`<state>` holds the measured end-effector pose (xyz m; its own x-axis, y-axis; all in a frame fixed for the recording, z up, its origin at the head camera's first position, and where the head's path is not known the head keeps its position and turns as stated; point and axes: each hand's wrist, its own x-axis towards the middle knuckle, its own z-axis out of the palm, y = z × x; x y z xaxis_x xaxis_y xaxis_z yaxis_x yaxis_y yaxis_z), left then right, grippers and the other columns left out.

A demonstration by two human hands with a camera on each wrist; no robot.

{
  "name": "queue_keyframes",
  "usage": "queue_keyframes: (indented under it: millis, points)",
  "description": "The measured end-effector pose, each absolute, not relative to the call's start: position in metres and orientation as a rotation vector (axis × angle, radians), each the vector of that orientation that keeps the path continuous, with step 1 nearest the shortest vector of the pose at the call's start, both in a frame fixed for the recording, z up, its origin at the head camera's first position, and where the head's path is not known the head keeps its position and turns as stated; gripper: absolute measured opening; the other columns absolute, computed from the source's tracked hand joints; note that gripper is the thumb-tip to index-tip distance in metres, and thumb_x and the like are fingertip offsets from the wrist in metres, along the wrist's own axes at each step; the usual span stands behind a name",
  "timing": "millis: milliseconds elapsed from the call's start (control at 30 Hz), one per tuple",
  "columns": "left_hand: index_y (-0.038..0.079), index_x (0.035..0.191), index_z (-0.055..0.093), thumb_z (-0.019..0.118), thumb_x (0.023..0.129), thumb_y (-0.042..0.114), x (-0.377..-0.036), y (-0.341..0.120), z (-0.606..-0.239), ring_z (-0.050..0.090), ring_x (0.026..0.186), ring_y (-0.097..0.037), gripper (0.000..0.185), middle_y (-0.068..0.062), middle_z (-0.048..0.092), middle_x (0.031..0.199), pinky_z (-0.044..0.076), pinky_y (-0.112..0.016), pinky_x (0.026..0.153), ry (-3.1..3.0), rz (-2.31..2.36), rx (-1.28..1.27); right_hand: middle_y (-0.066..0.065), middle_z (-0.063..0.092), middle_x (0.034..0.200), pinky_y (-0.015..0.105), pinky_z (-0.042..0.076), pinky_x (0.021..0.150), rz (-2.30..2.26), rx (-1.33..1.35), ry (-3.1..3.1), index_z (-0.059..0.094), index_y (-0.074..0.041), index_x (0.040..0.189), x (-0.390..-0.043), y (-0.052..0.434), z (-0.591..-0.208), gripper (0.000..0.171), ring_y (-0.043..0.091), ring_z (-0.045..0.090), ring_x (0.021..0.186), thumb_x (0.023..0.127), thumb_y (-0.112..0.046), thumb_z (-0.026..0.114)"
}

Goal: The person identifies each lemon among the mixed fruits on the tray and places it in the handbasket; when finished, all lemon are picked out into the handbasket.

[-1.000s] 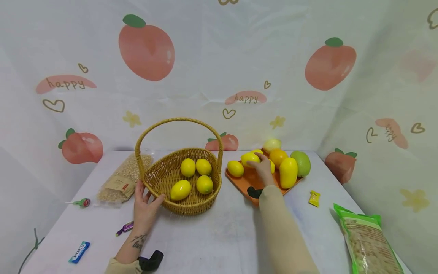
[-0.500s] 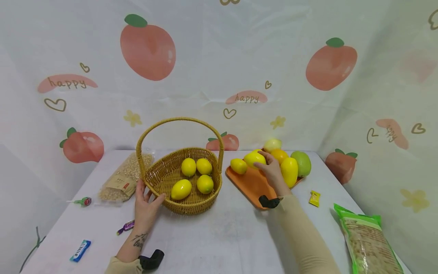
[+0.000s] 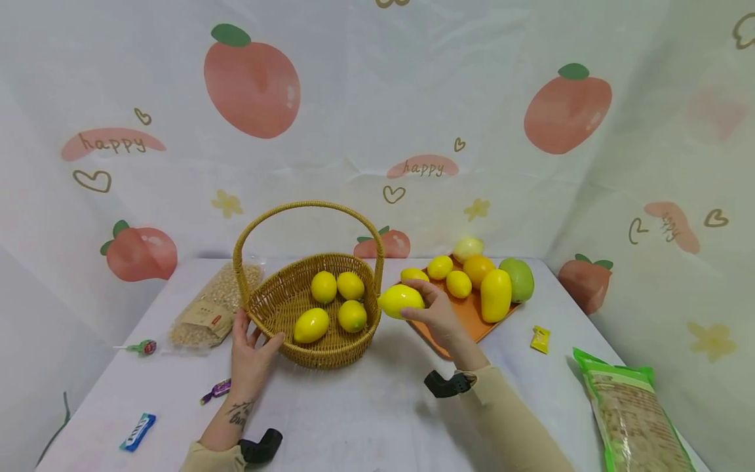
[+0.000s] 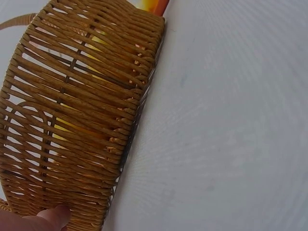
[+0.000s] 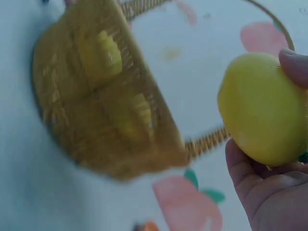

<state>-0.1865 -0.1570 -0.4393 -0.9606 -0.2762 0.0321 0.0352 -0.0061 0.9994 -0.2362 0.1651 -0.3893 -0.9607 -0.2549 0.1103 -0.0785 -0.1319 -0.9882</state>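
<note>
Two hands work over the white surface (image 3: 366, 406). Nearest lie a blue wrapped bar (image 3: 137, 432) and a purple candy (image 3: 215, 391) on the left, and a green bag (image 3: 634, 419) at the right edge. The left hand (image 3: 250, 357) rests with straight fingers against the near outer wall of the wicker basket (image 3: 277, 308), a fingertip touching the weave in the left wrist view; it grips nothing. The right hand (image 3: 439, 313) curls its fingers and thumb round a yellow lemon (image 3: 400, 300), held in the air just beside the basket's right rim, between the basket and the orange tray (image 3: 472, 314). Four lemons (image 3: 311, 325) lie inside the basket. A lollipop (image 3: 141, 348) and a clear bag of pale kernels (image 3: 212, 308) lie left of the basket; a small yellow sachet (image 3: 540, 339) lies right of the tray. On the tray sit three more small lemons (image 3: 458, 284), a yellow mango (image 3: 496, 295), an orange (image 3: 476, 267), a green fruit (image 3: 519, 278) and a pale fruit (image 3: 468, 248) at the back, before the peach-printed backdrop (image 3: 377, 98)
</note>
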Motion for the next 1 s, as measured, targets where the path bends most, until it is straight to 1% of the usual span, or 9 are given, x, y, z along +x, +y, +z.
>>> queue_keyframes:
  millis: [167, 267, 400, 533, 700, 800, 900, 933, 1000]
  points:
    - [0.023, 0.149, -0.009, 0.061, 0.085, -0.001, -0.186, -0.157, -0.440, 0.017, 0.139, -0.034, 0.098, -0.005, -0.003, 0.156, 0.027, -0.046, 0.110, -2.045, -2.071, 0.246, 0.002, 0.053, 0.115, 0.024, 0.050, 0.084, -2.173, -0.521, 1.966, 0.045, 0.008, 0.126, -0.232, 0.131, -0.387, 0.060, 0.018, 0.050, 0.100, 0.073, 0.002, 0.071]
    - [0.022, 0.149, -0.009, 0.061, 0.084, -0.001, -0.185, -0.157, -0.441, 0.017, 0.139, -0.035, 0.098, -0.005, -0.003, 0.156, 0.027, -0.046, 0.110, -2.041, -2.078, 0.248, 0.006, 0.053, 0.117, 0.026, 0.048, 0.087, -2.111, -0.568, 1.995, 0.047, 0.006, 0.124, -0.232, 0.109, -0.388, 0.057, 0.018, 0.050, 0.101, 0.072, 0.002, 0.072]
    - [0.021, 0.149, -0.008, 0.061, 0.084, -0.002, -0.187, -0.158, -0.441, 0.018, 0.139, -0.035, 0.097, -0.006, -0.002, 0.156, 0.028, -0.046, 0.110, -2.045, -2.073, 0.253, 0.011, 0.054, 0.121, 0.030, 0.046, 0.092, -2.034, -0.557, 2.042, 0.051, 0.001, 0.123, -0.237, 0.081, -0.390, 0.054, 0.018, 0.050, 0.102, 0.073, 0.003, 0.071]
    - [0.021, 0.149, -0.008, 0.061, 0.085, -0.001, -0.186, -0.158, -0.441, 0.019, 0.139, -0.034, 0.097, -0.006, -0.002, 0.156, 0.027, -0.046, 0.111, -2.044, -2.071, 0.245, 0.012, 0.054, 0.123, 0.031, 0.047, 0.091, -1.977, -0.508, 2.101, 0.054, -0.004, 0.123, -0.246, 0.060, -0.394, 0.053, 0.017, 0.051, 0.100, 0.073, 0.000, 0.072]
    - [0.021, 0.149, -0.009, 0.060, 0.085, -0.001, -0.185, -0.158, -0.440, 0.018, 0.139, -0.034, 0.097, -0.005, -0.002, 0.156, 0.027, -0.046, 0.110, -2.056, -2.071, 0.246, 0.015, 0.054, 0.126, 0.030, 0.047, 0.092, -1.961, -0.488, 2.133, 0.051, 0.001, 0.126, -0.247, 0.051, -0.389, 0.056, 0.016, 0.051, 0.100, 0.074, 0.000, 0.071]
    - [0.020, 0.149, -0.008, 0.061, 0.084, -0.001, -0.186, -0.158, -0.439, 0.019, 0.138, -0.034, 0.097, -0.005, -0.001, 0.156, 0.028, -0.046, 0.110, -2.057, -2.071, 0.252, 0.021, 0.051, 0.128, 0.032, 0.044, 0.100, -2.029, -0.508, 2.083, 0.049, 0.004, 0.127, -0.248, 0.050, -0.390, 0.055, 0.024, 0.052, 0.110, 0.076, 0.003, 0.069]
    - [0.020, 0.150, -0.007, 0.061, 0.084, -0.001, -0.187, -0.158, -0.439, 0.020, 0.138, -0.034, 0.096, -0.006, 0.000, 0.156, 0.028, -0.046, 0.110, -2.054, -2.061, 0.245, 0.026, 0.049, 0.129, 0.035, 0.038, 0.107, -2.115, -0.549, 2.012, 0.048, 0.005, 0.126, -0.249, 0.054, -0.389, 0.052, 0.032, 0.047, 0.120, 0.077, 0.006, 0.067]
    - [0.020, 0.150, -0.007, 0.061, 0.084, -0.001, -0.187, -0.158, -0.439, 0.020, 0.138, -0.034, 0.096, -0.006, 0.000, 0.156, 0.028, -0.046, 0.110, -2.054, -2.058, 0.243, 0.027, 0.048, 0.129, 0.037, 0.035, 0.109, -2.143, -0.562, 1.981, 0.048, 0.006, 0.125, -0.248, 0.057, -0.387, 0.051, 0.033, 0.046, 0.122, 0.077, 0.008, 0.066]
    - [0.020, 0.150, -0.007, 0.060, 0.084, -0.001, -0.187, -0.158, -0.440, 0.020, 0.138, -0.035, 0.096, -0.007, 0.000, 0.156, 0.028, -0.047, 0.110, -2.056, -2.050, 0.235, 0.025, 0.050, 0.126, 0.041, 0.034, 0.109, -2.174, -0.572, 1.951, 0.048, 0.007, 0.124, -0.247, 0.063, -0.385, 0.050, 0.032, 0.048, 0.120, 0.077, 0.009, 0.065]
